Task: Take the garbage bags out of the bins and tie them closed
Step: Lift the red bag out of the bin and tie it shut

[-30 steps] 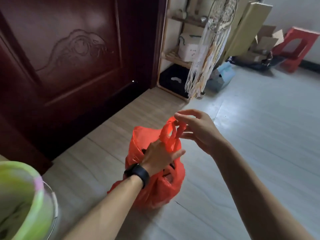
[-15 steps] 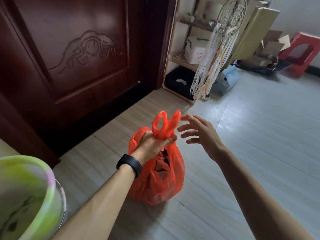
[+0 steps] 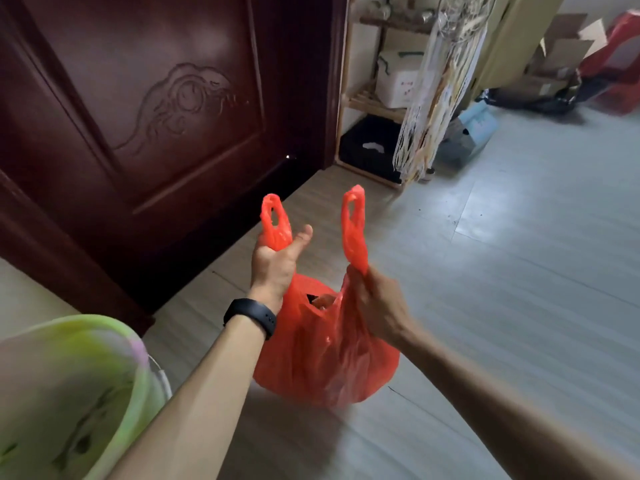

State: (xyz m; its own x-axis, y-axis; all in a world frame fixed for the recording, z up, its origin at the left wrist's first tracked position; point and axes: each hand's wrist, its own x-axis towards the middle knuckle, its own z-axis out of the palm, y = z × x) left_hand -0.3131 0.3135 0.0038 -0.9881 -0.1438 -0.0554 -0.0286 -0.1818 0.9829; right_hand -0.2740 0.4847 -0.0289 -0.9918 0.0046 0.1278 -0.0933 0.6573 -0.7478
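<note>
A full red plastic garbage bag (image 3: 325,362) sits on the pale floor in front of me, its mouth partly open between two handle loops. My left hand (image 3: 277,261), with a black band on the wrist, grips the left handle loop (image 3: 273,221) and holds it up. My right hand (image 3: 374,299) grips the base of the right handle loop (image 3: 354,226), which stands upright above it. The two loops are held apart. A green bin (image 3: 69,386) stands at the lower left, close to my left forearm.
A dark red carved door (image 3: 156,109) fills the upper left. A wooden shelf rack (image 3: 374,98) with a white box and a hanging dreamcatcher stands behind the bag. Cardboard boxes and a red stool (image 3: 620,64) lie at the far right.
Half a second ago my left hand held both loops bunched together and my right hand was open. Now each hand holds one loop, and they are pulled apart.
</note>
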